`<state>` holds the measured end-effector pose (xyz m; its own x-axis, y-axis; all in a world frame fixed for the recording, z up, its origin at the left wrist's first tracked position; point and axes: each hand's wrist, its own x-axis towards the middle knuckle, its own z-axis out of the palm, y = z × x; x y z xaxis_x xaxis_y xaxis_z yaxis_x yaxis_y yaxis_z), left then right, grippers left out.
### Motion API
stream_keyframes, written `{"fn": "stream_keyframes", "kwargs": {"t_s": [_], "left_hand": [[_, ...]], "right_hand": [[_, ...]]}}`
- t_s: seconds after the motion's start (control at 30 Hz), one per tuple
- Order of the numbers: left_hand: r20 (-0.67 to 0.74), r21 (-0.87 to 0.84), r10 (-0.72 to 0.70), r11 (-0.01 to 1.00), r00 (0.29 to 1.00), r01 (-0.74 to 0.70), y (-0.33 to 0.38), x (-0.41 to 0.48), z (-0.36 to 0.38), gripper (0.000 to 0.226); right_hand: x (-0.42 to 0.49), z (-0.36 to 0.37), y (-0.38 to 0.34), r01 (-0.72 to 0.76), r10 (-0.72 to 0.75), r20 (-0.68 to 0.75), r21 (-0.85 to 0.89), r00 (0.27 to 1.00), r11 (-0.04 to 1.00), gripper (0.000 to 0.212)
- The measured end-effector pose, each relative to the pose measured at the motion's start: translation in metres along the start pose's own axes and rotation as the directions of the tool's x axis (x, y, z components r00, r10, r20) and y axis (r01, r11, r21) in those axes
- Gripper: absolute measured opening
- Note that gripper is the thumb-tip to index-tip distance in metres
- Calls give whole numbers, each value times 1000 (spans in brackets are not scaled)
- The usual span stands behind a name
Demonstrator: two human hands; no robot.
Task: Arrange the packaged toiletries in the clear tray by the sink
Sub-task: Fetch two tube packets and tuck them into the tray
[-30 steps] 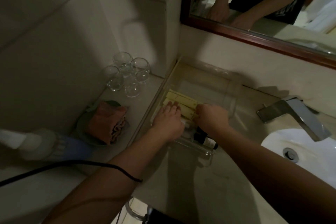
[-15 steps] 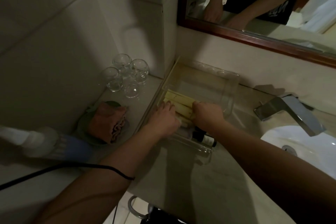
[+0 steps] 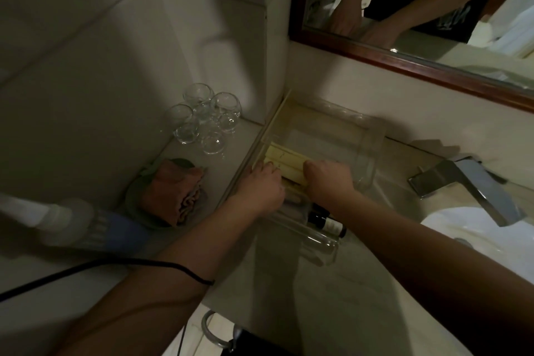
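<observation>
Nearest, dark bottles [image 3: 326,221] lay at the clear tray's [image 3: 372,150] six-o'clock end. Both hands, left hand [image 3: 257,186] and right hand [image 3: 328,180], pressed curled fingers onto the pale yellow packets [image 3: 284,163] mid-tray. Judged best: squaring them evenly toward twelve o'clock, flat and parallel.

clear tray [image 3: 368,150]: transparent plastic, rectangular, flat on the counter at 10 o'clock from the basin | packaged toiletries [image 3: 284,160]: pale yellow slim boxes, lying side by side in tray's near-left part | dark small bottles [image 3: 325,221]: white-labelled, on their sides at tray's 6 o'clock end
</observation>
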<state>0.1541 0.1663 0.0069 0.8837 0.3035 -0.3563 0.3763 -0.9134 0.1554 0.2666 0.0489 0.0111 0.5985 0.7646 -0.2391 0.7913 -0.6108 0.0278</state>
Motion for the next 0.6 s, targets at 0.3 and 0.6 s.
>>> {"fn": "stream_keyframes", "kwargs": {"t_s": [0.3, 0.6], "left_hand": [[25, 11, -17, 1000, 1000, 17, 5, 4, -10, 40], [30, 30, -1, 1000, 1000, 0, 2, 2, -8, 40]], "right_hand": [[3, 0, 3, 19, -20, 19, 50, 1000, 999, 18], [5, 8, -1, 41, -41, -17, 26, 999, 999, 21]]}}
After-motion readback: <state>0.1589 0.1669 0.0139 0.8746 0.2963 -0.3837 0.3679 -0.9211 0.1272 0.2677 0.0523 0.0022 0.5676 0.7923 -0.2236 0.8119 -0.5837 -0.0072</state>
